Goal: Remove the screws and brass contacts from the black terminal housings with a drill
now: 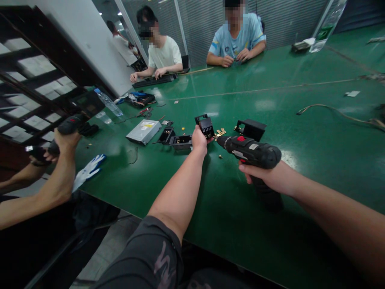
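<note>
My left hand (199,140) is closed around a small black plastic housing (206,127) with openings in its face, held just above the green table. In my right hand (267,174) is a black cordless drill (249,150) with red markings, its bit end pointing left at the housing. Whether the bit touches it I cannot tell. Brass-coloured metal pieces (221,131) lie between the housing and the drill's tip. Just beyond the drill rests another black housing (252,129). More open black housings (183,140) with brass parts inside sit left of my left hand.
A silver disc drive (143,131), a white-and-blue glove (89,170) and plastic bottles (108,102) occupy the left side. At far left, a co-worker's hands hold another drill (70,123). Two people sit across the green table (300,168). Loose wires (331,107) lie at right.
</note>
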Demonstrator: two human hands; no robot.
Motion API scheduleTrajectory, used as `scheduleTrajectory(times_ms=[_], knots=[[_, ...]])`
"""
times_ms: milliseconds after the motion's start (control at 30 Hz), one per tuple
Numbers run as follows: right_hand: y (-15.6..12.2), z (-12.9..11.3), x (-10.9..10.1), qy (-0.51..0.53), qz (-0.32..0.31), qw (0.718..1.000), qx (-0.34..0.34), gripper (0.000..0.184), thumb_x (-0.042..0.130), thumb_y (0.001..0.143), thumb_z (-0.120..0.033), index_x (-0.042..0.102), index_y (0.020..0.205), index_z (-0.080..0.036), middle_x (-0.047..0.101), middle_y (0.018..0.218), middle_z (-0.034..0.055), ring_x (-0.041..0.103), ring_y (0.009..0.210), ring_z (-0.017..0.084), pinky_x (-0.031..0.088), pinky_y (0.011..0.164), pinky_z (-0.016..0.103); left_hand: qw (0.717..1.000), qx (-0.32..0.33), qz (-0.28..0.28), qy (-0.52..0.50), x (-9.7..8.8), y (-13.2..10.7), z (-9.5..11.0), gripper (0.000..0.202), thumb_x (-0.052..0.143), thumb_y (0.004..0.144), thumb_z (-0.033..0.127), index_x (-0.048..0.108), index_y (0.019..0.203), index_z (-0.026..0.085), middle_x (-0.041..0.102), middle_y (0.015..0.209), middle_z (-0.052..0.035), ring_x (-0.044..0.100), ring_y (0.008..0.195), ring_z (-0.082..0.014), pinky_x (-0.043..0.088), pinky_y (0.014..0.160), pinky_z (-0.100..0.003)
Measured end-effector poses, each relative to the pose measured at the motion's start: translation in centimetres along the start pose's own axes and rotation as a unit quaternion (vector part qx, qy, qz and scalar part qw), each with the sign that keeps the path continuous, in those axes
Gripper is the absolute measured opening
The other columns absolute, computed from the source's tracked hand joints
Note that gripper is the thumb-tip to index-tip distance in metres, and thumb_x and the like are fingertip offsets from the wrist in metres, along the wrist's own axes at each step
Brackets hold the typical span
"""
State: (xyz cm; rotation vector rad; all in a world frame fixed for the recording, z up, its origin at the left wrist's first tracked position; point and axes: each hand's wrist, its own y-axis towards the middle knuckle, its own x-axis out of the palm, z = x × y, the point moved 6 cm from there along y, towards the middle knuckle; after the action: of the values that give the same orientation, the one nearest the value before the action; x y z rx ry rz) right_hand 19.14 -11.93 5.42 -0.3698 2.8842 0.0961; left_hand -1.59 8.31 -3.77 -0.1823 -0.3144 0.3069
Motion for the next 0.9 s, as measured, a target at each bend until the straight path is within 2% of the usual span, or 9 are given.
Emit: scheduleTrajectory(times_ms=[233, 367, 567, 900], knots=[[-0.19, -0.34, -0.03, -0.001, -0.003, 1.0, 0.007, 0.023, 0.084, 0.091, -0.046, 0.07, 0.099, -0.029, 0.071, 0.066, -0.0029, 0.071, 0.056, 0.022, 0.063, 0.059, 0.037, 1.0, -0.004, 0.001, -0.002, -0.03, 0.13, -0.11, 0.048, 0.044, 0.12, 0.057, 0.075, 0.106, 0.023, 0.078, 0.099, -0.0096, 0.076, 0.085, -0.023, 0.061, 0.07, -0.033], [-0.19, -0.21, 0.02, -0.011, 0.0, 1.0, 0.009, 0.022, 0.083, 0.092, -0.045, 0.074, 0.104, -0.029, 0.072, 0.066, -0.0019, 0.073, 0.059, 0.024, 0.062, 0.059, 0.038, 1.0, 0.001, 0.008, -0.001, -0.1, 0.09, -0.03, 0.047, 0.045, 0.12, 0.054, 0.075, 0.105, 0.022, 0.079, 0.102, -0.0104, 0.077, 0.088, -0.0237, 0.062, 0.069, -0.033], [-0.02, 0.14, 0.04, -0.016, 0.007, 1.0, -0.001, 0.026, 0.082, 0.092, -0.046, 0.075, 0.111, -0.028, 0.073, 0.069, -0.0019, 0.07, 0.055, 0.023, 0.061, 0.058, 0.038, 1.0, -0.006, 0.003, 0.005, -0.11, 0.17, -0.2, 0.052, 0.046, 0.119, 0.062, 0.078, 0.111, 0.022, 0.081, 0.103, -0.0111, 0.078, 0.088, -0.0231, 0.062, 0.069, -0.032], [-0.03, 0.3, 0.03, 0.002, 0.009, 1.0, 0.008, 0.023, 0.083, 0.091, -0.045, 0.071, 0.102, -0.029, 0.072, 0.068, -0.0024, 0.07, 0.056, 0.023, 0.062, 0.059, 0.038, 1.0, -0.003, 0.007, 0.007, -0.08, 0.04, -0.05, 0.051, 0.044, 0.119, 0.059, 0.078, 0.11, 0.022, 0.08, 0.102, -0.0111, 0.078, 0.085, -0.0236, 0.062, 0.067, -0.033]])
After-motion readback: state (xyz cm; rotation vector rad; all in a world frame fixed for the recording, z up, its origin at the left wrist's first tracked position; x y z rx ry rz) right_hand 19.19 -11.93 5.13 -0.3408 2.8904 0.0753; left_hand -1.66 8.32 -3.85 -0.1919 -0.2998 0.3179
